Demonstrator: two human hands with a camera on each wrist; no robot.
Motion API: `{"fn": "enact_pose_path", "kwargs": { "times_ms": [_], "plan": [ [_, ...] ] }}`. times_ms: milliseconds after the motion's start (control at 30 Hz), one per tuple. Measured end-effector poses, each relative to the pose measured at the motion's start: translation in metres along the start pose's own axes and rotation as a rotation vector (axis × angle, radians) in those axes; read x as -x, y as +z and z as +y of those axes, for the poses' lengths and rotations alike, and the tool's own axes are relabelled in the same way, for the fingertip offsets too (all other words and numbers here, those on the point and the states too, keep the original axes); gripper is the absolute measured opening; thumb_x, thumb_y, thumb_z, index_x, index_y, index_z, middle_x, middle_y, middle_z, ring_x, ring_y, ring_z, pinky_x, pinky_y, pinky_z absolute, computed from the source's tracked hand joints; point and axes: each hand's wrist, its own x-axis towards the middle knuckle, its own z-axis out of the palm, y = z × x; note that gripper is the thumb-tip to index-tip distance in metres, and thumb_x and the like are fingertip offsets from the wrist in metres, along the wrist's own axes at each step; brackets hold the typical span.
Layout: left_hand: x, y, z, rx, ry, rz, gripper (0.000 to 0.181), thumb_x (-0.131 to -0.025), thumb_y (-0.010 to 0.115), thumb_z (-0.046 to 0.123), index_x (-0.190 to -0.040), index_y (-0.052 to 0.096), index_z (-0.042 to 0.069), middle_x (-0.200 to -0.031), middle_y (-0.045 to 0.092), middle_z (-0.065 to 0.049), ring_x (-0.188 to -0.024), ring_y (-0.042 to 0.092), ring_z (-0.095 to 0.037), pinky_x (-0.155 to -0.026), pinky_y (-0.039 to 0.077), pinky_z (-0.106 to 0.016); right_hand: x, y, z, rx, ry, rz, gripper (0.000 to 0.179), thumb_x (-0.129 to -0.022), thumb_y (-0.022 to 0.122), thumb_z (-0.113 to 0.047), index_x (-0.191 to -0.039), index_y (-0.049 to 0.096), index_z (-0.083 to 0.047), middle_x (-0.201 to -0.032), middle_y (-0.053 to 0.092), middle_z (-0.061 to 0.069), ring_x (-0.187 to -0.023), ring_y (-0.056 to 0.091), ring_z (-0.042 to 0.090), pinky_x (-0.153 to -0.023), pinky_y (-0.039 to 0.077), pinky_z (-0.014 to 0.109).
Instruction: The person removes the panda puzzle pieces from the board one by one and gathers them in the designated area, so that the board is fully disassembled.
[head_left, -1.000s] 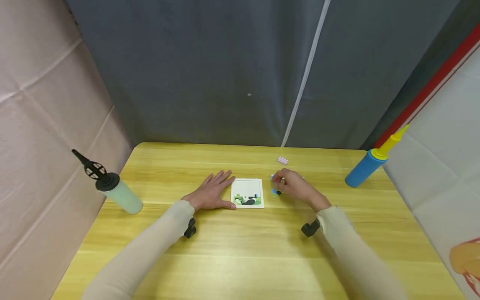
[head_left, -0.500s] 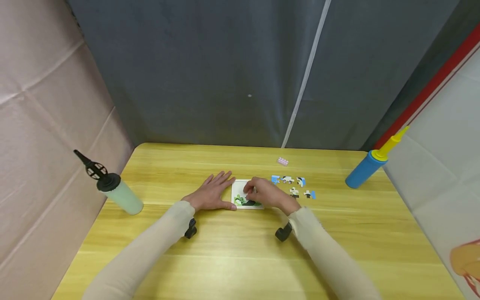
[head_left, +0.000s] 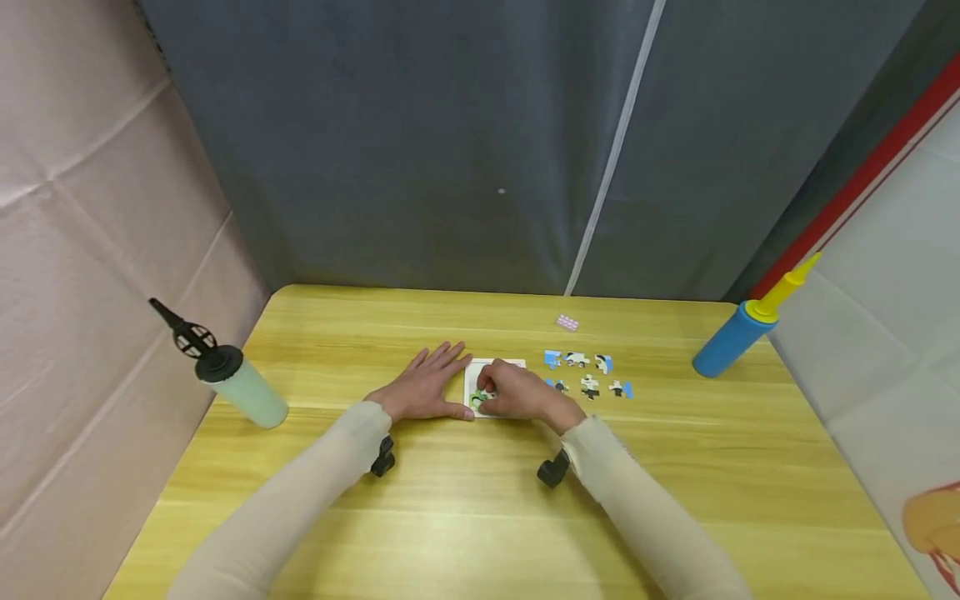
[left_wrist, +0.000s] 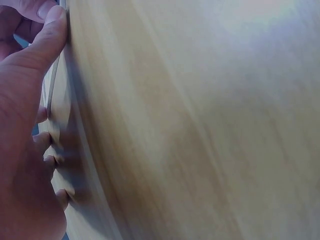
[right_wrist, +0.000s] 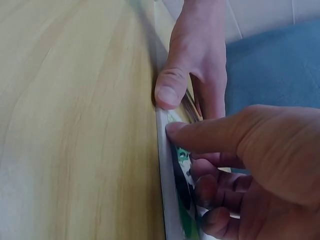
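My left hand (head_left: pixel 420 390) lies flat on the table with fingers spread, its thumb against the left edge of a small white puzzle board (head_left: pixel 516 362). In the right wrist view that thumb (right_wrist: pixel 169 94) rests at the board's corner. My right hand (head_left: pixel 521 393) is over the board with bent fingers. Its thumb and fingertips touch the green, black and white panda picture (right_wrist: pixel 182 167) set along the board's near side. Whether a puzzle piece is between those fingers cannot be made out. Several loose puzzle pieces (head_left: pixel 590 387) lie right of the board.
A pink studded brick (head_left: pixel 567 322) lies behind the loose pieces. At the left stands a pale green pump (head_left: pixel 251 392) with a black nozzle, tilted in view. A blue and yellow pump (head_left: pixel 731 340) is at the table's right. A dark curtain (head_left: pixel 420 167) hangs behind.
My right hand has moved left from the loose pieces onto the board, then farther toward its left side. More loose pieces now show. The left hand has stayed in place.
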Motion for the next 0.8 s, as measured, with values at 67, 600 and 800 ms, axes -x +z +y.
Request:
{"fn": "enact_pose_path", "kwargs": {
  "times_ms": [67, 600, 800],
  "plan": [
    [0.0, 0.0, 0.0, 0.006, 0.005, 0.002, 0.107, -0.093, 0.068, 0.071, -0.173, 0.019, 0.019, -0.183, 0.003, -0.007, -0.17, 0.002, -0.034, -0.136, 0.005, -0.063, 0.0, 0.001, -0.001, -0.001, 0.006, 0.0, 0.026, -0.091, 0.084, -0.014, -0.111, 0.07, -0.005, -0.106, 0.067, 0.007, -0.091, 0.058, 0.016, -0.086, 0.054, 0.037],
    [-0.001, 0.0, 0.0, 0.016, 0.005, 0.003, 0.107, -0.093, 0.069, 0.07, -0.173, 0.02, 0.019, -0.183, 0.004, -0.006, -0.17, 0.002, -0.033, -0.137, 0.004, -0.062, 0.002, 0.009, 0.0, -0.025, -0.035, 0.031, 0.029, -0.096, 0.078, -0.008, -0.123, 0.068, -0.008, -0.102, 0.064, 0.003, -0.089, 0.056, 0.015, -0.082, 0.05, 0.033],
    [-0.003, 0.002, -0.002, 0.001, 0.001, 0.006, 0.107, -0.093, 0.068, 0.072, -0.173, 0.02, 0.02, -0.183, 0.004, -0.004, -0.171, 0.002, -0.032, -0.137, 0.005, -0.062, 0.008, 0.01, 0.002, -0.074, -0.062, 0.041, 0.018, -0.106, 0.062, -0.01, -0.123, 0.07, -0.011, -0.098, 0.069, 0.002, -0.083, 0.058, 0.013, -0.078, 0.05, 0.032]
  ]
}}
